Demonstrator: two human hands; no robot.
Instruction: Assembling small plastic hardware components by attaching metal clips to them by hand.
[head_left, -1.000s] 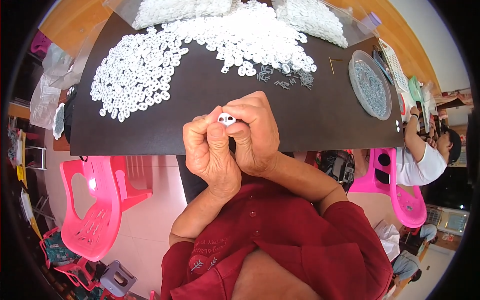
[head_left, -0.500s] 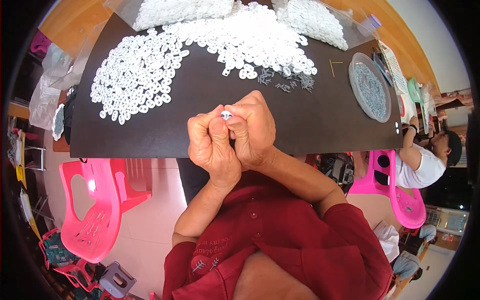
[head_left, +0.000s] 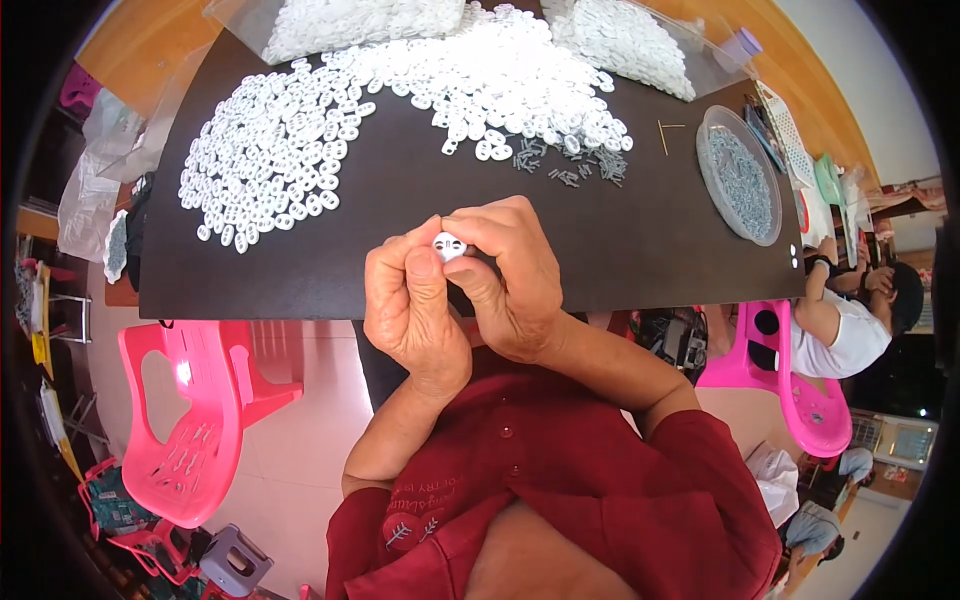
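A small white oval plastic piece (head_left: 449,246) with two dark holes and a slot between them is held up near the table's front edge. My left hand (head_left: 418,305) pinches its left side between thumb and finger. On the other side, my right hand (head_left: 512,275) grips it with thumb and forefinger, the thumb lying low against its edge. Beyond my hands spreads a big heap of similar white pieces (head_left: 500,75). Another group of white pieces (head_left: 270,150) lies to the left, and small grey pins (head_left: 600,163) are scattered at the heap's near edge.
The dark table (head_left: 640,260) holds a round clear tub (head_left: 712,205) of grey pins and a thin yellow bent stick (head_left: 664,138) on the right. Clear bags (head_left: 640,45) of white pieces stand behind. Pink chairs (head_left: 190,430) flank me; a person in white (head_left: 850,335) sits at right.
My thumbs have drawn back from the white piece, so more of its face shows. Both hands have shifted slightly, the left one toward the left.
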